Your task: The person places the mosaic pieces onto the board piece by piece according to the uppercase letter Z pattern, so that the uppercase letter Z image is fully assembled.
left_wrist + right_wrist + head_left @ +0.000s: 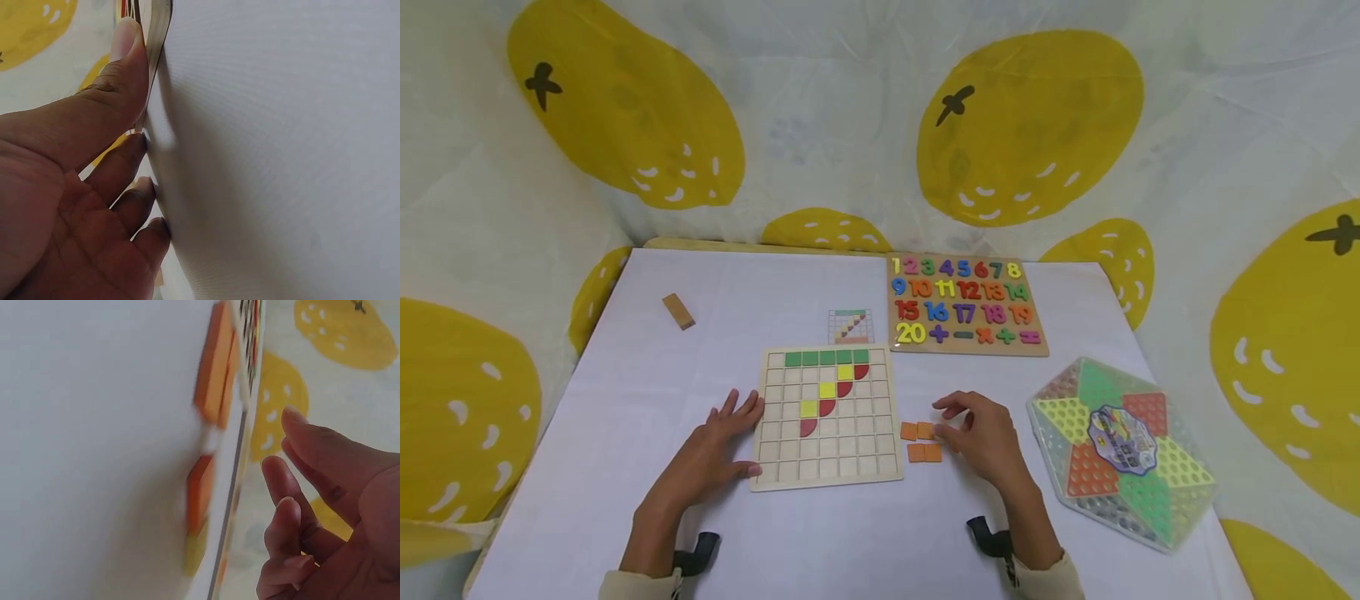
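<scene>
While the left hand [703,454] rests loose against the board's [846,446] left edge, orange tiles [916,452] lie beyond the right edge, just left of the nearer right hand [982,435], relaxed, holding nothing. Count: one board, five green squares [827,357], three yellow squares [827,390], four red wedges [844,388], four orange tiles.

Grid board [847,421], my left hand [715,442] touching at nine o'clock, orange tiles [932,452] and my right hand [985,435] at three

Tiles [917,452] orange; board [846,426] pale, gridded; pieces [827,390] green, yellow, red.
</scene>
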{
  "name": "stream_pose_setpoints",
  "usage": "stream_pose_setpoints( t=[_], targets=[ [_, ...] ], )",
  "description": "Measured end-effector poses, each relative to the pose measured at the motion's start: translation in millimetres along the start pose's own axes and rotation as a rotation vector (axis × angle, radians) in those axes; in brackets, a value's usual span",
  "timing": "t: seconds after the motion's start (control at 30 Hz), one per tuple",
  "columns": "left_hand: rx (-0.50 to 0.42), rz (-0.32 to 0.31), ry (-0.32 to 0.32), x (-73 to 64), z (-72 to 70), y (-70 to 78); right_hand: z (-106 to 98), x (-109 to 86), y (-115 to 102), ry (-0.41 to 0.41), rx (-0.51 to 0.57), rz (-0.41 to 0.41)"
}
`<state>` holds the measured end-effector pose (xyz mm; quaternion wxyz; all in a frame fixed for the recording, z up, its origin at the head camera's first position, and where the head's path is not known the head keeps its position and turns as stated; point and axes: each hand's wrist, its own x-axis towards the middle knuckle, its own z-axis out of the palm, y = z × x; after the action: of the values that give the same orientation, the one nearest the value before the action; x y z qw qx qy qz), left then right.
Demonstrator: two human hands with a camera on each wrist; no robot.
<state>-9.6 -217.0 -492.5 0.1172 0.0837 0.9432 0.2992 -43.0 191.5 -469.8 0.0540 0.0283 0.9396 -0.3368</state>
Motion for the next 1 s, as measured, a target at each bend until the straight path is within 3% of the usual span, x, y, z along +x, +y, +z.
stream_pose_setpoints(
  t=[0.2,0.4,0.77,1.0],
  targets=[
    [-0.001,-0.012,-0.012,0.9,-0.1,-0.8,-16.9,-4.7,31.8,-0.001,-0.050,0.008],
    [-0.002,-0.006,-0.010,1.1,0.0,-0.8,-22.3,-6.1,46.6,-0.030,-0.089,0.028],
    [-0.003,-0.015,-0.008,1.4,-0.4,0.6,-18.5,3.9,40.4,-0.042,-0.137,0.040],
    [-0.007,0.002,0.000,0.5,0.1,0.8,-15.3,5.1,33.0,0.038,-0.080,0.055]
  ],
)
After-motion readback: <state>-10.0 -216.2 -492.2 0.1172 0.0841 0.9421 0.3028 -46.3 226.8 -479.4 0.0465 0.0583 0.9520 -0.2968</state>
